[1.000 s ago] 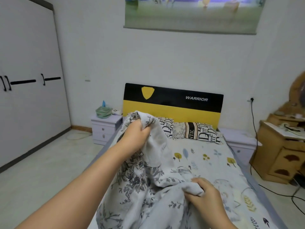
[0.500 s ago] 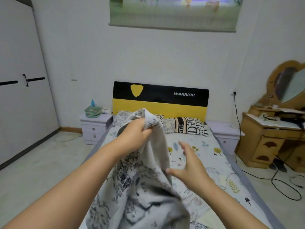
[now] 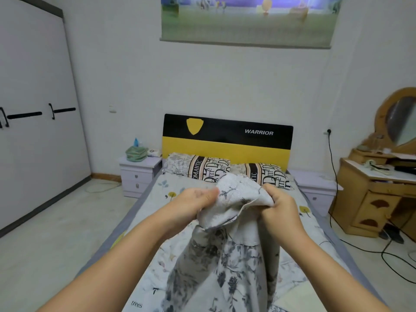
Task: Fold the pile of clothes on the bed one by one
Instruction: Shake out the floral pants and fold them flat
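Observation:
A grey garment with a dark floral print hangs above the bed, held up by its top edge. My left hand pinches the left part of that edge between thumb and fingers. My right hand grips the right part, fingers curled round the cloth. The two hands are close together at chest height, with the bunched top edge between them. The lower part of the garment drapes down out of the frame's bottom. No other clothes of the pile show.
Two patterned pillows lie against the yellow and black headboard. White nightstands flank the bed. A wooden dressing table with a mirror stands at the right, cables on the floor beside it. A wardrobe fills the left wall.
My right hand let go of the lower cloth, rose, and took hold of the garment's top edge beside my left hand. The garment now hangs between both hands.

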`<state>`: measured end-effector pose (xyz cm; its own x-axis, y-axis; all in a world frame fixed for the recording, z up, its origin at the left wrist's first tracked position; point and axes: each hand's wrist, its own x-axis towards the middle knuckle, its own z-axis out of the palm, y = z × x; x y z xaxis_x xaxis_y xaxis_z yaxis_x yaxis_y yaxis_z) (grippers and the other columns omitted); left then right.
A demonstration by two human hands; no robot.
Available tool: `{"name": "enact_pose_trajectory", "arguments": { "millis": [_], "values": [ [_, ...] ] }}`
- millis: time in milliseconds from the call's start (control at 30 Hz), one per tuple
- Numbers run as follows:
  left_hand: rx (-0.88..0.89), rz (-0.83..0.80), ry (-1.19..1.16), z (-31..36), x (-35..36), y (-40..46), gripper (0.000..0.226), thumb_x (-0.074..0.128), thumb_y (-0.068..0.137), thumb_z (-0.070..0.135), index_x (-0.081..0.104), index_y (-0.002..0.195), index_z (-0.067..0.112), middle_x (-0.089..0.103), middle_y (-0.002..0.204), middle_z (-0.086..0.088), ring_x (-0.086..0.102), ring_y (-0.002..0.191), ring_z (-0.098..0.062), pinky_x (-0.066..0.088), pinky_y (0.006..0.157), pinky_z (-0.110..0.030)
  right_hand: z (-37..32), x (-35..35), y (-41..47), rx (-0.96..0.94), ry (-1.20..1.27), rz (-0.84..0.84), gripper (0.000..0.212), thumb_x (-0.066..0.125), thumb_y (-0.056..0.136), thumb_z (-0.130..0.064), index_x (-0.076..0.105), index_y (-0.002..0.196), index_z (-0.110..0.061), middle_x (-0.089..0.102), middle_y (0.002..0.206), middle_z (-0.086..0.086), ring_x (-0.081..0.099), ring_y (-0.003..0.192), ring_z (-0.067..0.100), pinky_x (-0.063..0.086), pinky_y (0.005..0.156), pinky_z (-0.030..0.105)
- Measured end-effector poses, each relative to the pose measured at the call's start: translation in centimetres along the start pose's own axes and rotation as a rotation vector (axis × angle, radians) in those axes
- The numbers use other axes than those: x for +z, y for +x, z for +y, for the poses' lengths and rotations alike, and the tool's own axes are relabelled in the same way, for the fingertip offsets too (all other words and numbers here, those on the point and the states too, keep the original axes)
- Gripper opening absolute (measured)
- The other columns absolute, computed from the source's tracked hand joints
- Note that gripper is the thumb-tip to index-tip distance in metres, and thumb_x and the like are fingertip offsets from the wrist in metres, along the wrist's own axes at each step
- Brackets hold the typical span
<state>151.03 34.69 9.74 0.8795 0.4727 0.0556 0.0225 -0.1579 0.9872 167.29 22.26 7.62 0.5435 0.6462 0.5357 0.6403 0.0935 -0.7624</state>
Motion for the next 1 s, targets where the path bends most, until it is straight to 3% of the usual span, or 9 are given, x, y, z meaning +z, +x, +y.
{"name": "enact_pose_trajectory", "arguments": {
  "millis": [100, 300, 400, 533, 633, 733, 800, 900, 1000],
  "values": [
    [-0.185, -0.045, -0.401, -0.1, -0.4, -0.1, 0.051, 0.052, 0.077, 0.043, 0.071, 0.098, 0.002, 0.069, 0.101, -0.012, 0.065, 0.092, -0.023, 0.050, 0.086, -0.033, -0.3, -0.4, -0.6, -0.014, -0.025, -0.037, 0.058, 0.042, 0.066, 0.025, 0.060, 0.064, -0.031, 0.063, 0.066, -0.012, 0.052, 0.061, 0.000, 0.034, 0.049, 0.013],
    [-0.198, 0.105, -0.671, 1.2, -0.9, 0.3, 0.021, 0.056, 0.080, -0.002, 0.064, 0.099, -0.003, 0.071, 0.085, -0.016, 0.069, 0.069, -0.020, 0.059, 0.065, -0.030, 1.0, -1.1, -2.6, -0.024, -0.100, -0.022, 0.063, 0.039, 0.064, 0.029, 0.055, 0.061, -0.032, 0.058, 0.059, -0.022, 0.051, 0.062, -0.008, 0.035, 0.050, 0.007],
    [-0.343, -0.021, -0.493, 1.4, -0.9, -0.3, 0.031, 0.063, 0.071, 0.006, 0.063, 0.101, -0.001, 0.071, 0.093, -0.015, 0.068, 0.079, -0.023, 0.056, 0.076, -0.034, 2.1, -1.5, -2.8, 0.033, -0.187, -0.021, 0.039, 0.040, 0.068, 0.027, 0.065, 0.080, 0.000, 0.047, 0.066, -0.026, 0.045, 0.076, 0.005, 0.033, 0.056, 0.006],
    [-0.035, 0.197, -0.215, 1.6, -0.4, 0.0, 0.044, 0.065, 0.075, -0.005, 0.061, 0.113, 0.017, 0.072, 0.079, -0.006, 0.066, 0.072, -0.016, 0.057, 0.075, -0.030, 2.2, -1.8, -3.7, 0.061, -0.222, -0.056, 0.037, 0.045, 0.072, 0.019, 0.055, 0.062, -0.015, 0.053, 0.055, -0.010, 0.046, 0.059, 0.003, 0.029, 0.050, 0.017],
    [0.241, 0.356, 0.086, 2.2, 0.6, 0.2, 0.037, 0.062, 0.082, -0.005, 0.064, 0.100, 0.027, 0.064, 0.063, 0.001, 0.063, 0.062, -0.006, 0.051, 0.071, -0.021, 1.2, -1.9, -3.9, 0.143, -0.314, -0.283, 0.029, 0.056, 0.076, 0.006, 0.055, 0.068, -0.022, 0.060, 0.068, -0.006, 0.057, 0.071, 0.015, 0.039, 0.058, 0.027],
    [0.356, 0.262, 0.208, 2.8, 2.2, -0.1, 0.034, 0.062, 0.082, -0.005, 0.067, 0.094, 0.026, 0.067, 0.073, -0.002, 0.063, 0.068, -0.011, 0.054, 0.073, -0.025, -1.1, -2.3, -3.3, 0.271, 0.030, -0.569, 0.041, 0.078, 0.072, -0.020, 0.058, 0.107, -0.029, 0.066, 0.102, -0.010, 0.062, 0.093, 0.000, 0.048, 0.077, 0.015],
    [0.413, 0.193, 0.263, 3.3, 3.4, -0.1, 0.034, 0.062, 0.082, -0.006, 0.068, 0.095, 0.025, 0.070, 0.083, -0.008, 0.066, 0.075, -0.019, 0.055, 0.075, -0.027, -2.6, -2.3, -2.2, 0.326, 0.249, -0.564, 0.057, 0.077, 0.072, -0.030, 0.053, 0.123, -0.025, 0.065, 0.116, -0.002, 0.063, 0.105, 0.012, 0.050, 0.090, 0.029],
    [0.471, 0.204, 0.267, 4.2, 4.5, 0.2, 0.038, 0.063, 0.081, -0.005, 0.065, 0.098, 0.029, 0.071, 0.083, -0.008, 0.067, 0.079, -0.017, 0.056, 0.076, -0.025, -4.4, -1.8, -0.8, 0.230, 0.128, -0.489, 0.019, 0.072, 0.080, -0.012, 0.066, 0.096, -0.019, 0.072, 0.089, 0.001, 0.068, 0.084, 0.013, 0.053, 0.076, 0.030],
    [0.433, 0.189, 0.223, 4.1, 3.9, 0.7, 0.040, 0.069, 0.080, 0.005, 0.056, 0.104, 0.035, 0.067, 0.076, 0.005, 0.063, 0.072, -0.010, 0.053, 0.075, -0.023, -4.7, -1.9, -0.1, 0.131, 0.015, -0.361, 0.027, 0.066, 0.081, 0.000, 0.066, 0.068, -0.024, 0.065, 0.060, -0.014, 0.056, 0.058, -0.005, 0.042, 0.056, 0.012]
  ]
}}
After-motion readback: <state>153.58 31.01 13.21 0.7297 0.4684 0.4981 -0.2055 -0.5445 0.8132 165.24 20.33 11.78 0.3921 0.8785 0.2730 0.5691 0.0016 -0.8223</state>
